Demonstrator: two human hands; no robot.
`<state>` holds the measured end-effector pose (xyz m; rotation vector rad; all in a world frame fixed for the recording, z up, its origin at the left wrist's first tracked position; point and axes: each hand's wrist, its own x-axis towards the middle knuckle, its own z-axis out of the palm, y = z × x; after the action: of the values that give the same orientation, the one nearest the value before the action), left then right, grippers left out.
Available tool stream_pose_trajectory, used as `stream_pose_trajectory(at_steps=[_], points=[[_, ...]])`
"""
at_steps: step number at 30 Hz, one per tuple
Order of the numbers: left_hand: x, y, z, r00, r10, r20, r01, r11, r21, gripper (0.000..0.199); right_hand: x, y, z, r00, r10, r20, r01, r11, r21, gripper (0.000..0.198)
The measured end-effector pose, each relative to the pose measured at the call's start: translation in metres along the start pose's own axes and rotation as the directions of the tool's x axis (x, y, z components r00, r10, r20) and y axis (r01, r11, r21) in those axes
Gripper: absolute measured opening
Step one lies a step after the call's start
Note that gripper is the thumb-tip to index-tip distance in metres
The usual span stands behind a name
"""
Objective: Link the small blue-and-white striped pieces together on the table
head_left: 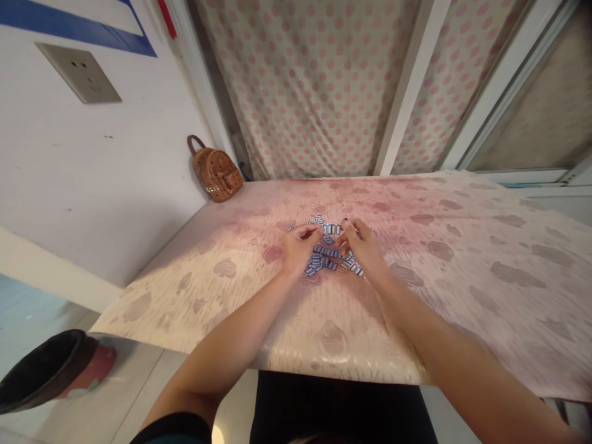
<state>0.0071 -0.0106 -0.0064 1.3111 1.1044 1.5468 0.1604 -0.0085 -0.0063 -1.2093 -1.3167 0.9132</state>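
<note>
With left hand (300, 244) and right hand (363, 243), we pinched opposite ends of one blue-and-white strip (332, 229), near the loose strips (318, 261) on the bench (467, 296). We judged light, even tension best.

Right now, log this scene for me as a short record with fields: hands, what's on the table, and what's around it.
Left hand: pinching one end of a blue-and-white strip
Right hand: fingertips at the strip's other end
Under the hands: more blue-and-white strips, some overlapping
Table cover: pale, patterned
Far left corner: small brown backpack, beside the wall
Behind table: polka-dot curtain
Floor, left: dark-lined bin
</note>
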Motion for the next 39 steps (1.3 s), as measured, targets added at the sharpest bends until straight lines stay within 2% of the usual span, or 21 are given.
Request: stream_pose_trajectory(at_steps=[3,6,10,13,14,16,17,19,21,23,26,32,34,39], points=[[0.001,-0.004,0.000,0.998,0.033,0.050,-0.034,0.999,0.019,0.012,0.000,-0.005,-0.001,0.978,0.184,0.100,-0.198,0.967,0.163,0.049],[0.001,-0.007,-0.001,0.995,0.050,0.092,-0.053,0.998,0.029,0.016,-0.001,-0.005,-0.003,0.971,0.183,0.151,-0.212,0.955,0.209,0.043],[0.000,-0.007,-0.001,0.990,0.075,0.116,-0.081,0.996,0.047,0.016,0.001,0.001,-0.004,0.983,0.111,0.145,-0.135,0.977,0.168,0.039],[0.001,-0.006,0.000,0.992,0.050,0.114,-0.054,0.998,0.033,0.015,0.003,0.004,-0.006,0.987,0.064,0.149,-0.080,0.992,0.100,0.037],[0.001,-0.005,0.000,0.994,0.030,0.108,-0.032,0.999,0.018,0.015,0.003,0.004,-0.007,0.989,0.023,0.143,-0.030,0.998,0.052,0.034],[0.002,-0.005,-0.001,0.995,-0.024,0.094,0.026,1.000,-0.017,0.015,0.000,0.002,-0.008,0.983,-0.127,0.132,0.144,0.981,-0.128,0.027],[0.003,-0.004,-0.001,0.995,-0.054,0.088,0.057,0.998,-0.031,0.015,-0.001,0.000,-0.009,0.965,-0.218,0.144,0.248,0.937,-0.248,0.030],[0.004,-0.003,-0.003,0.991,-0.105,0.083,0.108,0.993,-0.044,0.014,-0.005,-0.004,-0.010,0.913,-0.352,0.207,0.408,0.789,-0.458,0.046],[0.005,-0.002,-0.005,0.986,-0.138,0.090,0.142,0.989,-0.038,0.013,-0.008,-0.007,-0.011,0.873,-0.395,0.287,0.487,0.675,-0.554,0.047],[0.005,0.000,-0.007,0.984,-0.153,0.095,0.156,0.987,-0.028,0.013,-0.009,-0.008,-0.010,0.849,-0.410,0.333,0.527,0.630,-0.570,0.039],[0.007,0.000,-0.009,0.980,-0.163,0.115,0.166,0.986,-0.021,0.013,-0.007,-0.006,-0.010,0.836,-0.437,0.332,0.547,0.614,-0.569,0.035],[0.008,-0.003,-0.009,0.979,-0.172,0.113,0.177,0.983,-0.038,0.013,-0.003,-0.002,-0.012,0.834,-0.438,0.335,0.551,0.634,-0.542,0.038],[0.009,-0.001,-0.009,0.978,-0.182,0.099,0.187,0.982,-0.041,0.012,-0.002,-0.003,-0.013,0.821,-0.458,0.340,0.570,0.637,-0.519,0.040],[0.010,0.001,-0.011,0.974,-0.201,0.101,0.209,0.976,-0.069,0.011,0.000,-0.005,-0.018,0.784,-0.508,0.356,0.620,0.642,-0.451,0.032]])
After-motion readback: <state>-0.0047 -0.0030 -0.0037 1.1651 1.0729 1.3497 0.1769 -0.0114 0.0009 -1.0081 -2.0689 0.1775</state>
